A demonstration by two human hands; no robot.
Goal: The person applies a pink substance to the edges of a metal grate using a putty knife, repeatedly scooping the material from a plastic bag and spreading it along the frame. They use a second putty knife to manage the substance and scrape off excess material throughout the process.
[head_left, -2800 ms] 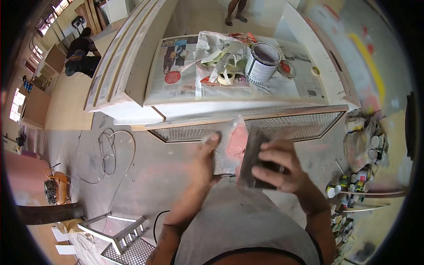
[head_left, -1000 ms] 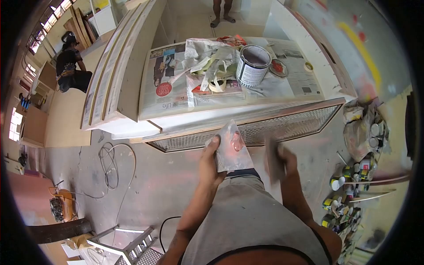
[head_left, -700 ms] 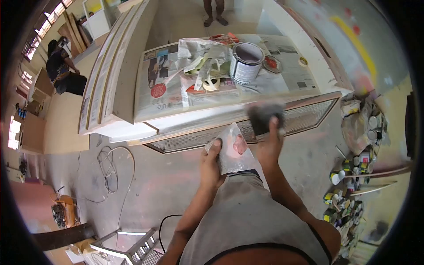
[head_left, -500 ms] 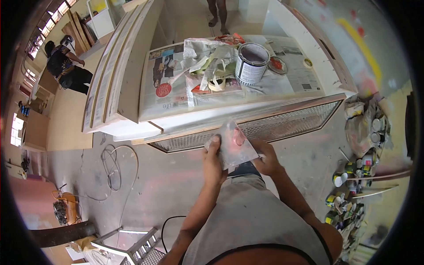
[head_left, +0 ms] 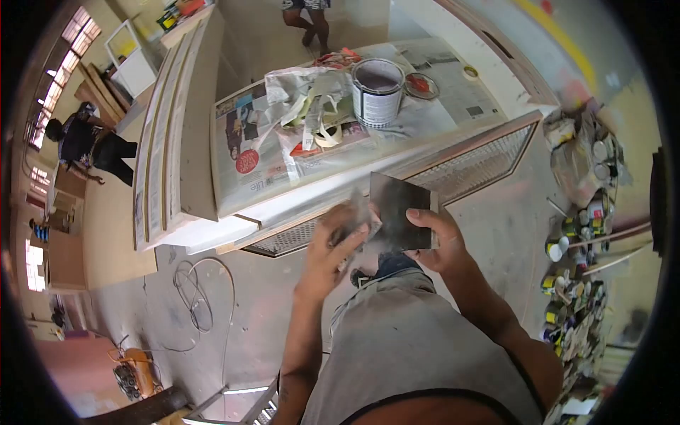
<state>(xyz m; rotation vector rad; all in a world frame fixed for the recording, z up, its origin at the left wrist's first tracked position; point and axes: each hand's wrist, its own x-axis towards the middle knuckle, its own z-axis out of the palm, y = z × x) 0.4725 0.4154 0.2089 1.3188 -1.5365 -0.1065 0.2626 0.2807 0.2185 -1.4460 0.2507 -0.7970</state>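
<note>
My left hand (head_left: 329, 248) is closed on a grey flat putty spreader (head_left: 361, 205), blurred by motion, its edge at the other plate. A bit of pink putty (head_left: 376, 221) shows between the two. Thumb on its face, my right hand (head_left: 443, 239) grips a dark rectangular putty spreader (head_left: 399, 211), tilted up. Both hands are in front of my body, near the front edge of a white cabinet (head_left: 297, 197). On the newspaper (head_left: 230, 177) covering it stands an open paint can (head_left: 379, 99), beside crumpled paper and a loop of masking tape (head_left: 328, 136).
A lid (head_left: 421, 86) and a tape roll (head_left: 470, 73) lie on the newspaper. A coiled hose (head_left: 193, 297) is on the floor at left, near an orange compressor (head_left: 134, 372). Several paint tins (head_left: 556, 248) line the right wall. One person (head_left: 92, 149) stands at left; another's legs (head_left: 319, 28) show behind the cabinet.
The hands have moved apart slightly; the dark spreader's face now shows in my right hand, while the left spreader has turned edgewise. The view has shifted, and the person at left has lowered an arm.
</note>
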